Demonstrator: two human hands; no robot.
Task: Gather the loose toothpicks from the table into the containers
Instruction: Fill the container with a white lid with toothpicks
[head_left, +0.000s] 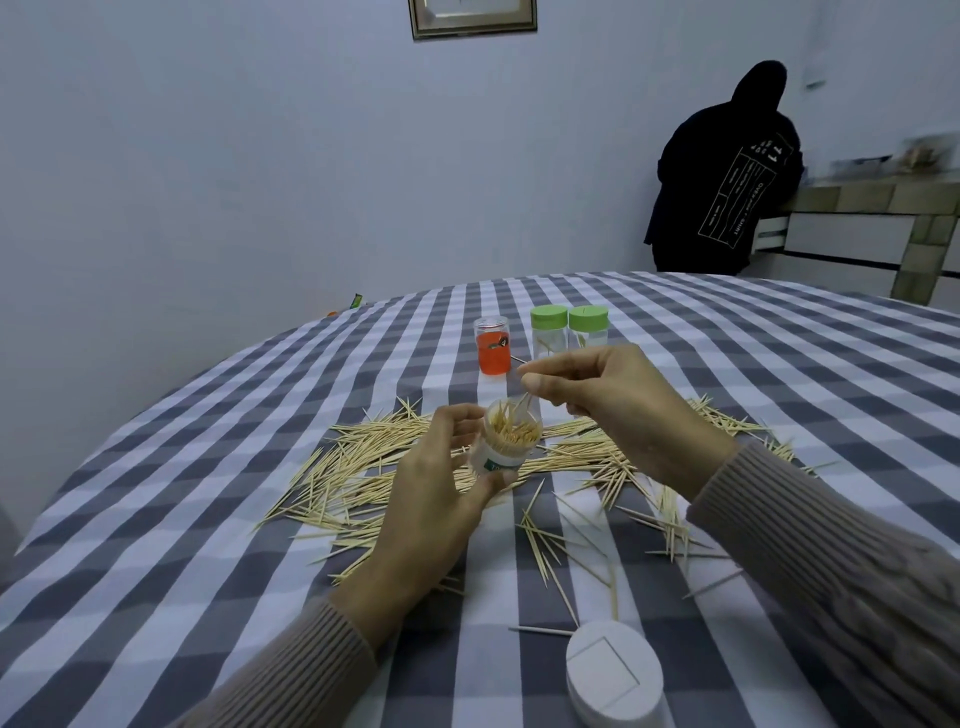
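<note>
My left hand (441, 488) has its grip curled round a clear tub (506, 441) full of toothpicks. My right hand (613, 405) pinches a few toothpicks (521, 402) just above its open top. Loose toothpicks (358, 467) lie all around on the bench (208, 545). At 12 o'clock stand an orange tub (492, 345) and two green-lidded tubs (569, 332). At 5 o'clock lies a white lid (613, 675).

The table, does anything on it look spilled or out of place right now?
Yes. Loose toothpicks lie scattered in a wide heap across the checked tablecloth, around both hands. A white lid lies near the front edge, off the open container held by the left hand. The right hand pinches toothpicks above it.
</note>
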